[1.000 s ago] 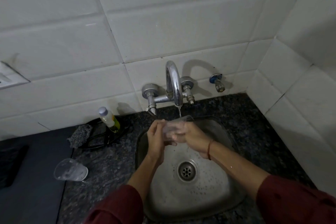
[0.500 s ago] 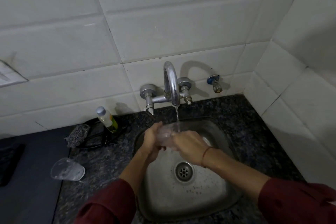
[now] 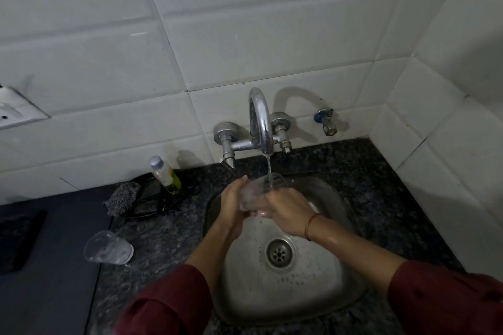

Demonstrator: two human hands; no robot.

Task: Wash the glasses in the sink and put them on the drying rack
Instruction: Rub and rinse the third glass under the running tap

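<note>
A clear glass [image 3: 257, 190] is held over the steel sink [image 3: 321, 288], its mouth tilted up under the water running from the tap [image 3: 260, 122]. My left hand [image 3: 232, 205] grips its left side. On the right, my right hand [image 3: 288, 211] curls round its base and lower side. A second clear glass [image 3: 109, 249] lies on its side on the dark counter left of the sink, wet inside.
A wire holder [image 3: 152, 200] at the back left carries a grey scrubber [image 3: 122, 197] and a small soap bottle [image 3: 164, 174]. A dark mat [image 3: 16, 239] lies at the far left. White tiled walls close the back and right. A spare valve [image 3: 325, 121] juts from the wall.
The water stream has grown from a trickle to a steady flow into the glass. Both hands shifted slightly left and lower with the glass, keeping their hold.
</note>
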